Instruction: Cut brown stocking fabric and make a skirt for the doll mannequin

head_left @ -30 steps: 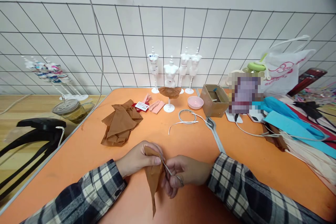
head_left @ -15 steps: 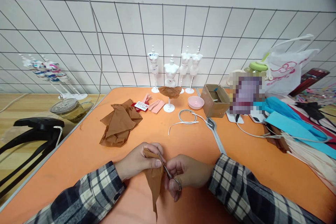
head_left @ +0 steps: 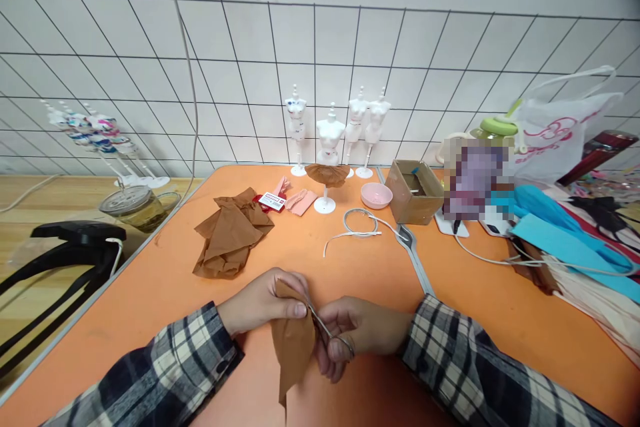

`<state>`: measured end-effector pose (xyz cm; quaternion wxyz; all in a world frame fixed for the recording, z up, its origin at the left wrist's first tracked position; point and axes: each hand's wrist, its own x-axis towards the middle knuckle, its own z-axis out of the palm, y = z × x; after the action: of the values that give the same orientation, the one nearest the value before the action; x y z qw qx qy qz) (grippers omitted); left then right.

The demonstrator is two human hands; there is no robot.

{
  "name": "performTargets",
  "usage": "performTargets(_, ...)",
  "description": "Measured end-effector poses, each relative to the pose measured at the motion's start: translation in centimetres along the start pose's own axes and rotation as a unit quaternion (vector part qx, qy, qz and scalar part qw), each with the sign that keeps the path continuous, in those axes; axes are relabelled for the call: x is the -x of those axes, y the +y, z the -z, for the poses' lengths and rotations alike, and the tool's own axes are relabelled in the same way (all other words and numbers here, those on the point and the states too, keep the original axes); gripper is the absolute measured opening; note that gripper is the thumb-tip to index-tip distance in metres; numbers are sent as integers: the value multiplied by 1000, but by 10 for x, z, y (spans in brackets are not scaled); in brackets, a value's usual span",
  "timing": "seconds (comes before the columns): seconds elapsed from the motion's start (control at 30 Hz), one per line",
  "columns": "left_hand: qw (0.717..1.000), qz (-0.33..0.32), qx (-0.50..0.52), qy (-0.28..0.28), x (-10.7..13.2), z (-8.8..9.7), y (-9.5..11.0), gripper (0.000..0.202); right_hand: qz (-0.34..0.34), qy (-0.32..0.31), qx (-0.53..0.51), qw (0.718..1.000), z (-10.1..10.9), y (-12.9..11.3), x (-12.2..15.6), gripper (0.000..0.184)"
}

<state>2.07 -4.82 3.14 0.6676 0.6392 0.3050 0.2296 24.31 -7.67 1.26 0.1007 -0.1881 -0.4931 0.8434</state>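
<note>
Near the front of the orange table, my left hand (head_left: pixel 273 303) pinches a piece of thin brown fabric (head_left: pixel 294 350) between thumb and fingers; the cloth hangs down in a point. My right hand (head_left: pixel 345 333) grips small metal scissors (head_left: pixel 324 327), thumb in a handle loop, with the blades at the fabric's upper right edge beside my left fingertips. Whether the blades are parted is hard to see. Behind my left hand lies a crumpled heap of the same brown fabric (head_left: pixel 233 233). A small white dress form (head_left: pixel 330 133) wears a brown gathered skirt (head_left: pixel 327 175).
More mini dress forms (head_left: pixel 356 123) line the wall. Around the middle lie a coil of white cord (head_left: pixel 361 221), a pink bowl (head_left: pixel 377 195), a cardboard box (head_left: pixel 414 193) and pink cloth (head_left: pixel 301 202). Blue fabric (head_left: pixel 570 247) and cables crowd the right; a glass jar (head_left: pixel 131 207) stands left.
The scissors and my right hand have shifted slightly right, and the brown fabric has turned, showing a broader face. My view has moved a little.
</note>
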Motion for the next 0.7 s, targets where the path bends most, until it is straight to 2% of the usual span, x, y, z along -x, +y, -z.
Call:
performTargets(0.1,999,16,-27,-9,3,7,4,31,-6,-28,-1,1000,-1,-1,2,59)
performTargets(0.2,998,28,-41,39,5,12,5,39,-10,-36,9,999,-1,-1,3,59)
performTargets(0.27,997,34,-43,51,6,13,3,42,-15,-35,9,999,0,-2,3,60)
performTargets(0.4,998,40,-30,27,4,13,-2,44,-25,-36,11,999,0,-3,4,60)
performTargets(0.6,1000,-10,-12,-5,1,11,-6,42,-31,-31,23,999,-1,1,3,60)
performTargets(0.7,1000,-26,-7,0,1,10,-8,37,-31,-16,12,999,-3,1,2,61)
